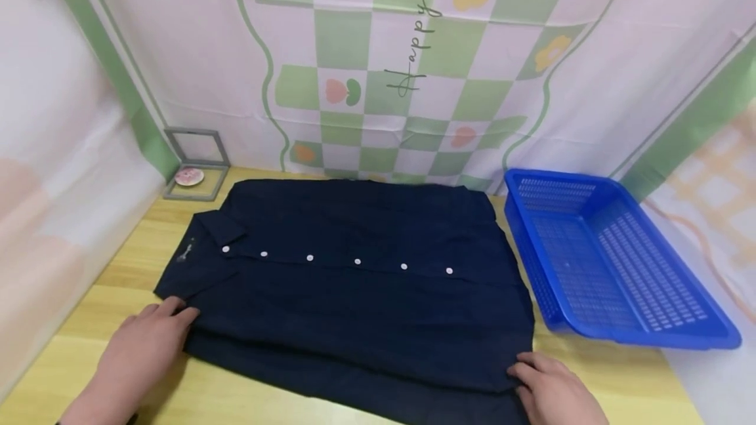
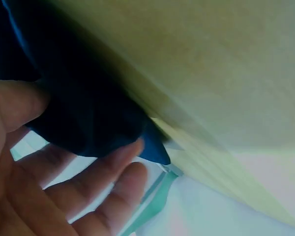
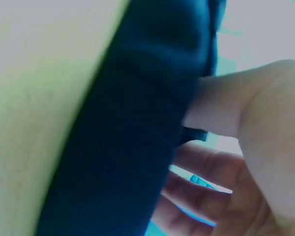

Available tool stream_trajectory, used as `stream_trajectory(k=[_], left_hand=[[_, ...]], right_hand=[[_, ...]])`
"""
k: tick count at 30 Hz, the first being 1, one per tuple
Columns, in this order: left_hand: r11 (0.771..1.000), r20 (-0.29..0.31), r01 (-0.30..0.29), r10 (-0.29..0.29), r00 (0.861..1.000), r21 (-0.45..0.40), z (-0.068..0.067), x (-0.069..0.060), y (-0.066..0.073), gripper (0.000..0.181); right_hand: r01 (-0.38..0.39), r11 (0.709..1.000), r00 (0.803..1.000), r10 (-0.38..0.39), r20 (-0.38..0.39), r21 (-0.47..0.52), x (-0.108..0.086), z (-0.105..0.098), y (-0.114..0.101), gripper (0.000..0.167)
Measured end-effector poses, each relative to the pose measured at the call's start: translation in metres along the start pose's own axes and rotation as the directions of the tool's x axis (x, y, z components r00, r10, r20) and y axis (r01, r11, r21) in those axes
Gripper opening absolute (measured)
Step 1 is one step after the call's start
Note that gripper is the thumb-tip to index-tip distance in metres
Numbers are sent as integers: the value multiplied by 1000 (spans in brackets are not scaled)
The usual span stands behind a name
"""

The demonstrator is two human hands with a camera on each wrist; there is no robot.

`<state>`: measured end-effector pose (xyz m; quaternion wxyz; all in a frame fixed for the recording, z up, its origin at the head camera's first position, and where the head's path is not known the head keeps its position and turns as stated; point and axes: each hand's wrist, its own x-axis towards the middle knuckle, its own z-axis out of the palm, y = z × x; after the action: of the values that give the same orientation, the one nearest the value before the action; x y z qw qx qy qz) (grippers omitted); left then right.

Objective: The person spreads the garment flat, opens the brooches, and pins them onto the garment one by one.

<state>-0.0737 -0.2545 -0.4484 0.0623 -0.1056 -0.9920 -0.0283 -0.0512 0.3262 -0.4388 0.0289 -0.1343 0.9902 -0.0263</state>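
A dark navy shirt with white buttons down its front lies on the table, collar to the left and hem to the right. Near the collar, my left hand pinches the shirt's near shoulder edge. The left wrist view shows the thumb and fingers of that hand on either side of the dark cloth. At the hem corner, my right hand pinches the fabric; its thumb lies over the cloth in the right wrist view. Along the near side, a strip of the shirt extends below a raised fold.
To the right stands a blue plastic basket with slotted walls. A small grey frame holding a round pink-patterned piece sits at the back left corner of the wooden table. Patterned cloth curtains hang behind and at both sides.
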Motion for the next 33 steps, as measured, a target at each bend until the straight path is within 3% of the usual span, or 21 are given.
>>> stream_trajectory(k=[2, 4, 6, 8, 11, 12, 15, 17, 18, 20, 22, 25, 27, 28, 30, 33], left_hand=[[1000, -46, -25, 25, 999, -10, 0, -1, -1, 20], [998, -112, -64, 63, 992, -7, 0, -1, -2, 20], [995, -144, -95, 95, 985, 8, 1, -3, -4, 24], [993, -167, -116, 118, 979, 22, 2, -6, -6, 29], [993, -77, -104, 108, 991, 46, 5, -10, -9, 37], [993, -51, -103, 106, 993, 50, 6, -11, -10, 38], [995, 46, -85, 83, 995, 47, 8, -13, -11, 39], [996, 56, -82, 80, 995, 32, 7, -15, -8, 43], [996, 36, -89, 88, 995, 19, 7, -17, -6, 46], [992, -20, -125, 125, 992, -8, 6, -20, -1, 51], [987, -12, -156, 156, 988, -31, 5, -23, 7, 52], [986, 154, -135, 149, 977, -94, 5, -24, 17, 48], [990, 293, -68, 101, 951, -120, 5, -22, 21, 44], [990, 334, -47, 89, 938, -132, 6, -22, 21, 42], [986, 358, -35, 92, 929, -163, 6, -20, 20, 38], [976, 316, -103, 160, 935, -190, 5, -16, 16, 30]], right_hand=[[41, 999, 993, -42, -107, -12, 0, -2, -1, 24], [71, 997, 962, -77, -263, -32, -2, -5, 0, 26], [82, 996, 925, -89, -370, -34, -3, -9, 2, 29], [76, 997, 909, -77, -409, -21, -6, -12, 6, 31], [133, 991, 907, -133, -399, -27, -11, -10, 16, 35], [167, 985, 911, -167, -378, -34, -13, -8, 21, 35], [224, 974, 959, -217, -180, 21, -16, 1, 31, 29], [175, 978, 984, -178, 23, 114, -16, 3, 35, 30], [116, 981, 983, -135, 122, 153, -16, 4, 35, 33], [22, 980, 965, -72, 252, 197, -15, 3, 36, 43], [-48, 968, 942, -37, 333, 245, -14, 4, 37, 50], [-98, 950, 913, -32, 407, 295, -13, 12, 43, 57], [-111, 944, 892, -43, 450, 311, -12, 24, 54, 64], [-112, 943, 884, -50, 465, 313, -13, 31, 61, 66], [-100, 947, 874, -63, 482, 306, -13, 45, 74, 70], [-140, 951, 856, -25, 517, 277, -13, 53, 81, 71]])
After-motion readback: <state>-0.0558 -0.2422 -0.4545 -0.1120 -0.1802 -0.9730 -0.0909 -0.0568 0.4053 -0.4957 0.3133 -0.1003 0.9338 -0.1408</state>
